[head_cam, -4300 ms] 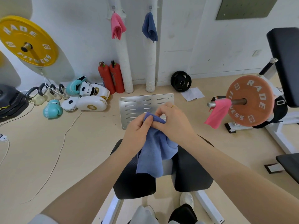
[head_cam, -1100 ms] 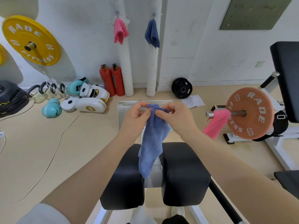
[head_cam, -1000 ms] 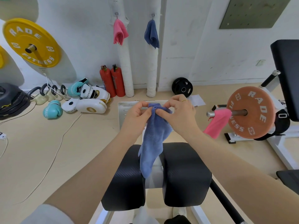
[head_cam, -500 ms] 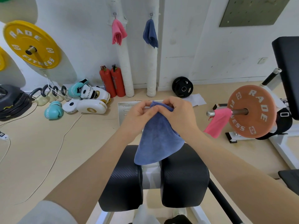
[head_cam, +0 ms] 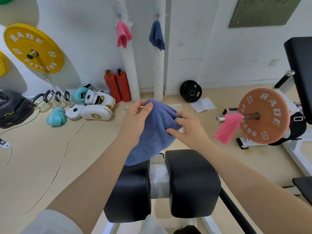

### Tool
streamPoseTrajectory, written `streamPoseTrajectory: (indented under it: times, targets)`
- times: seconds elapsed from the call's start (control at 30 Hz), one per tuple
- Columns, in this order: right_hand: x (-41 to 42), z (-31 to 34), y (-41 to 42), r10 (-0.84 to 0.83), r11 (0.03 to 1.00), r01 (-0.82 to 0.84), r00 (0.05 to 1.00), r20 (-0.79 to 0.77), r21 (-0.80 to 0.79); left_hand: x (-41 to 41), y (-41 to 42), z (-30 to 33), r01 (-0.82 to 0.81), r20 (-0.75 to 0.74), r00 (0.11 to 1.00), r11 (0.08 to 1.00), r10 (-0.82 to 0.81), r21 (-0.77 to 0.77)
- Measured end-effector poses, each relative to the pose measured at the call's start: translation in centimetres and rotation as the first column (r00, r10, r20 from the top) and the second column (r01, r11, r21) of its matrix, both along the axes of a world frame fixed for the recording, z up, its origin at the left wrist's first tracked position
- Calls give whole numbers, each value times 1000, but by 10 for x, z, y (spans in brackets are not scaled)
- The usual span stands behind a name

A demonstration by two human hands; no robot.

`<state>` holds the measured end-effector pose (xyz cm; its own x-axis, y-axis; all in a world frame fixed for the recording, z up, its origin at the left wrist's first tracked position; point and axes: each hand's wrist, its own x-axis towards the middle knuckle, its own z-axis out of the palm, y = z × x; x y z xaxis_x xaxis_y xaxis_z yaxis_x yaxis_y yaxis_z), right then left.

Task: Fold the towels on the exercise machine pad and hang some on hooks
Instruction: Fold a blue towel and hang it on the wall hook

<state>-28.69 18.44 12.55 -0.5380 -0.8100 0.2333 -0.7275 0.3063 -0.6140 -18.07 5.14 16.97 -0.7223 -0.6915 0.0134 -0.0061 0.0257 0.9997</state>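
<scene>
So the step in hand looks like opening out or re-gripping the blue towel (head_cam: 152, 130) before a fold; it's held up in the air above the twin black pads (head_cam: 192, 181) of the exercise machine, its lower edge hanging just over the left pad, not lying on it yet. The left hand (head_cam: 135, 119) grips the top edge, thumb and fingers curled round the cloth; the right hand (head_cam: 189, 129) pinches the right side of it, fingers dug into the fabric, a ring showing on one finger.

My guess for the next move: find two corners, spread the cloth flat and lay it on the pads so it can be folded; the gap between the two pads could let the middle sag, so keeping it taut would help. Or it goes on a hook, can't say which.

Count of stuff, as far as I can see:
- towels: four; the blue one in the hands, a pink towel (head_cam: 124, 35) and a dark blue towel (head_cam: 157, 37) each hanging on a wall hook, plus another pink one (head_cam: 228, 127) draped on the bar by the orange weight plate (head_cam: 263, 118)
- fire extinguishers (head_cam: 117, 85): two, red, by the wall
- teal boxing gloves (head_cam: 56, 116): two
- yellow plate (head_cam: 33, 48): one full one, a sliver of a second at the left edge
</scene>
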Motion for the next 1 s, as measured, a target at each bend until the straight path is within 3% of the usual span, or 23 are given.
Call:
streamPoseTrajectory:
  times: [0.1,0.2,0.3,0.4,0.53,0.6,0.77,0.9,1.0]
  targets:
    - [-3,-2,5,-55,992,60,997,-47,110,3,-7,-3,-75,4,997,997,75,-30]
    - [-6,2,11,-61,998,62,997,-52,31,7,-15,-14,-128,65,990,992,129,-13]
    - [-4,13,11,18,988,8,985,170,-153,9,-24,-26,-143,81,987,988,138,54]
    - [5,24,6,186,954,-42,861,474,-298,8,-27,-32,-115,92,990,988,105,103]
    - [7,34,3,299,921,-39,710,638,-388,4,-28,-35,-74,93,994,984,59,164]
    - [4,38,5,274,934,-34,709,650,-356,5,-32,-37,-76,96,994,980,59,182]
    - [-4,41,9,28,997,1,925,378,-76,11,-38,-39,-66,80,995,984,53,167]
    - [-8,43,7,-27,999,19,986,164,47,14,-37,-38,-35,59,998,986,25,166]
    - [-14,39,6,-39,965,76,988,-149,253,15,-32,-37,2,52,999,990,-9,138]
